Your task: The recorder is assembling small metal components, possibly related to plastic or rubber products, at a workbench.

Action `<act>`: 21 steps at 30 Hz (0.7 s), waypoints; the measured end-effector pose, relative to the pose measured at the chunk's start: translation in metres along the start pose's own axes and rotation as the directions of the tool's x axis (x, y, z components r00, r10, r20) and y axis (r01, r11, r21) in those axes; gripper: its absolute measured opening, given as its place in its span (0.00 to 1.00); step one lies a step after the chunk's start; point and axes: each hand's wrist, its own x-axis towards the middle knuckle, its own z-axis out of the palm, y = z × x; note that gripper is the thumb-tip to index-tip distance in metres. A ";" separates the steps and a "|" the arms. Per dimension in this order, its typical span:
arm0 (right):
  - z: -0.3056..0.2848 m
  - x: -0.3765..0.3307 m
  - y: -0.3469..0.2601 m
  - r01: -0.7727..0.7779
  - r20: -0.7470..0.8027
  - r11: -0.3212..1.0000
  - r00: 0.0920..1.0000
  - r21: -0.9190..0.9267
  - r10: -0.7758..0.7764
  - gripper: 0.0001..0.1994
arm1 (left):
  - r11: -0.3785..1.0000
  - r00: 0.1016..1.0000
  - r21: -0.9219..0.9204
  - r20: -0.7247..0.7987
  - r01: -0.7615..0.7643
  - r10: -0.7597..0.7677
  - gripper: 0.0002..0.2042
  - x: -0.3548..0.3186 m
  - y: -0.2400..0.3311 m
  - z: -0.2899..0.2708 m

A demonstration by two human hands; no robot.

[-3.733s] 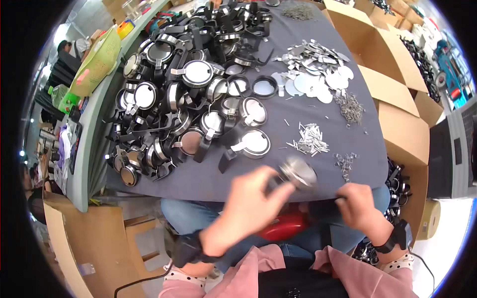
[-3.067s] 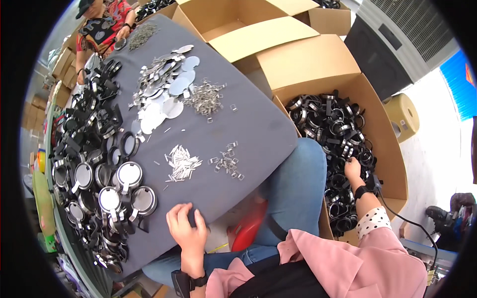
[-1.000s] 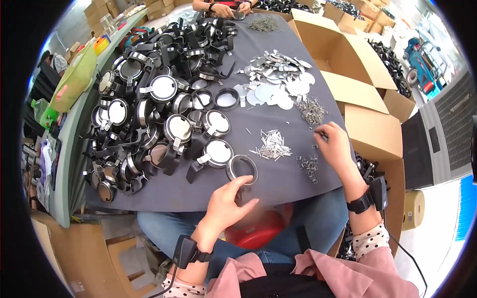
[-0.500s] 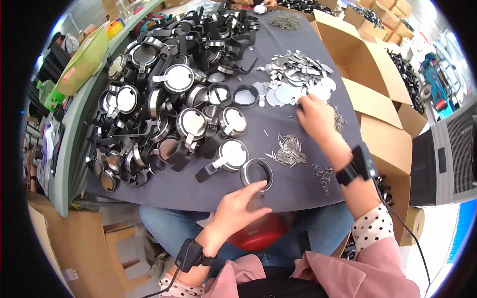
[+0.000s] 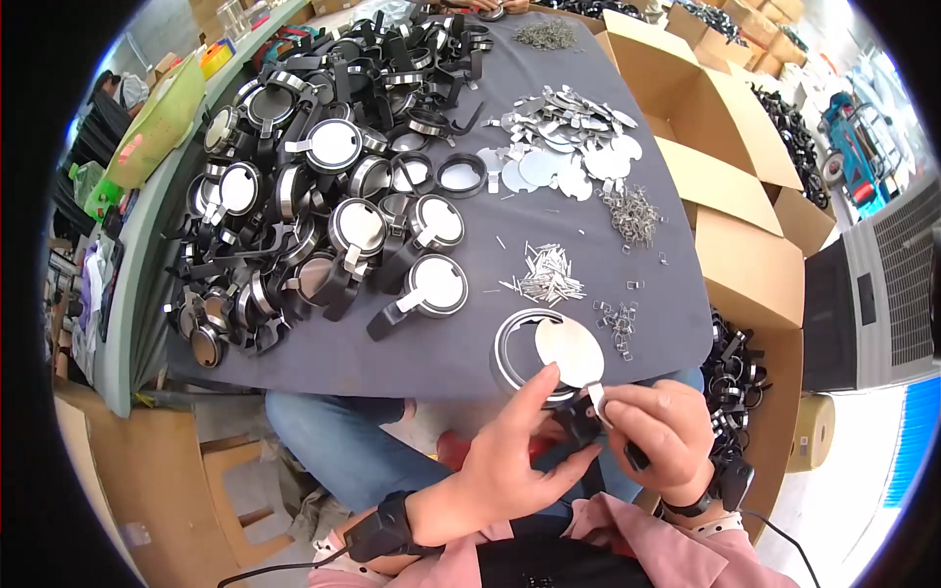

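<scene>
My left hand point(image 5: 505, 461) is closed on a round lid frame point(image 5: 505, 358), a steel-and-black ring with a black handle point(image 5: 576, 418), at the table's front edge. Pinched by its narrow tab in my right hand point(image 5: 662, 431) is a flat metal disc point(image 5: 570, 355). The disc overlaps the ring's opening, its tab near the handle joint. My fingers partly cover that joint, so I cannot tell whether disc and frame are joined. Beyond them lie loose metal pins point(image 5: 549, 274) and small bent metal clips point(image 5: 619, 325).
Many handled lids point(image 5: 333, 147) are heaped at left. Flat tabbed discs point(image 5: 564, 147) and small springs point(image 5: 632, 216) lie farther off, beside a black ring point(image 5: 461, 174). Open cardboard boxes point(image 5: 725, 196) line the right edge. Another person's hands point(image 5: 480, 5) show at the far end.
My right hand has come back from the disc pile with a disc. My left hand has taken up the lid frame from the table, and both hands now meet at the front edge.
</scene>
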 end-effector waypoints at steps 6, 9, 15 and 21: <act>-0.003 0.003 -0.006 0.079 0.004 0.993 0.997 -0.091 -0.079 0.15 | 0.955 0.993 0.274 0.060 -0.117 0.104 0.37 0.001 0.017 0.002; -0.003 0.001 -0.004 0.120 0.009 0.986 0.993 -0.119 -0.120 0.14 | 0.936 0.989 0.324 0.085 -0.138 0.117 0.38 0.003 0.021 0.000; -0.007 0.004 -0.005 0.146 0.057 0.983 0.989 -0.111 -0.140 0.13 | 0.926 0.989 0.359 0.128 -0.118 0.077 0.37 0.000 0.022 -0.004; -0.010 0.002 -0.010 0.081 0.120 0.985 0.991 -0.152 -0.062 0.14 | 0.927 0.987 0.353 0.138 -0.129 0.084 0.37 0.004 0.020 -0.006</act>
